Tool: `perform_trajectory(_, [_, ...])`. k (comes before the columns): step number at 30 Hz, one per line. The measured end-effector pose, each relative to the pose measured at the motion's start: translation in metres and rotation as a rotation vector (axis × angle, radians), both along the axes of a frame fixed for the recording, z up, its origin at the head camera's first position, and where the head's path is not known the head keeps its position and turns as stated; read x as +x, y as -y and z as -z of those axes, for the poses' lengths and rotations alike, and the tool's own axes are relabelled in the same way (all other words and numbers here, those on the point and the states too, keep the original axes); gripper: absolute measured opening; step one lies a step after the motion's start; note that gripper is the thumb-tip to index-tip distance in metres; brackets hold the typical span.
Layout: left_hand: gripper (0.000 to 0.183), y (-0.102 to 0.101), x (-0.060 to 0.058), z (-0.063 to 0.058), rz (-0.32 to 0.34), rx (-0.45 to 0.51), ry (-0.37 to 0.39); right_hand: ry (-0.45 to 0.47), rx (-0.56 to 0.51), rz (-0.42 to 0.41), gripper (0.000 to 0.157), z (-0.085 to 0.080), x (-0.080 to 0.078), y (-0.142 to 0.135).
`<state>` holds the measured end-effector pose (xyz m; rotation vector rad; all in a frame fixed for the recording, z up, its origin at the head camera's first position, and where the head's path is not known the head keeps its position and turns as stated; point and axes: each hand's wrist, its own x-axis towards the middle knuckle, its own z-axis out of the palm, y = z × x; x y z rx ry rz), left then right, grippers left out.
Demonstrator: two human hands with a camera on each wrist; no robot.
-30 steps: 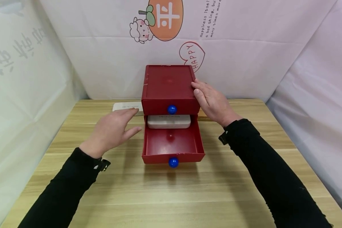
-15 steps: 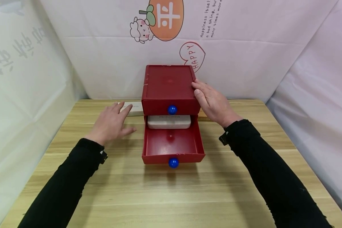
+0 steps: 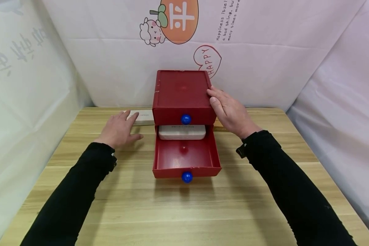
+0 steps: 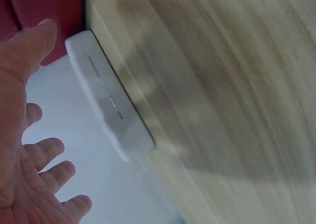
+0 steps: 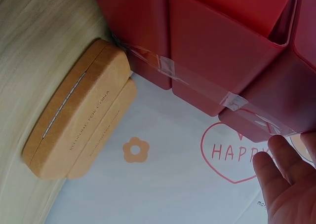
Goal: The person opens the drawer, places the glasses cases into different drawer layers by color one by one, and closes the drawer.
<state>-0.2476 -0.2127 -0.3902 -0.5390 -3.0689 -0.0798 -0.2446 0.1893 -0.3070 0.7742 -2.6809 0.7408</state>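
A red drawer unit [image 3: 182,89] with blue knobs stands at the back of the table, its lower drawer [image 3: 187,159] pulled out. Inside that drawer, toward its back, lies a white case [image 3: 182,132]. My right hand [image 3: 232,112] rests its fairly straight fingers against the unit's upper right edge. To the left, my left hand [image 3: 118,130] reaches with spread fingers beside another white case [image 3: 145,117] on the table. The left wrist view shows that case [image 4: 109,98] beyond the thumb and relaxed fingers, with nothing in the grasp.
Right of the unit sits a tan hinged case [image 5: 81,105] with printed lettering, against the back cloth. Clear tape [image 5: 197,83] runs along the unit's side. Printed white cloth [image 3: 110,68] walls off the back and both sides of the wooden table [image 3: 184,215].
My left hand has moved left and away from the drawer, coming down close to the white case on the table. The right hand stays against the drawer unit.
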Motion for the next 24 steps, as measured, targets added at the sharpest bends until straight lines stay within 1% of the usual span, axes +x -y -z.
perform_trajectory(6, [0.094,0.004,-0.009,0.006,-0.019,0.002,0.037,-0.007,-0.003,0.004,0.059,0.000,0.001,0.000])
perform_trajectory(14, [0.093,0.005,-0.021,0.016,-0.049,0.019,0.050,-0.009,-0.012,0.003,0.058,0.001,0.001,-0.001])
perform_trajectory(24, [0.088,0.006,-0.038,0.019,-0.064,0.007,0.060,-0.018,-0.019,0.001,0.058,0.003,0.000,0.000])
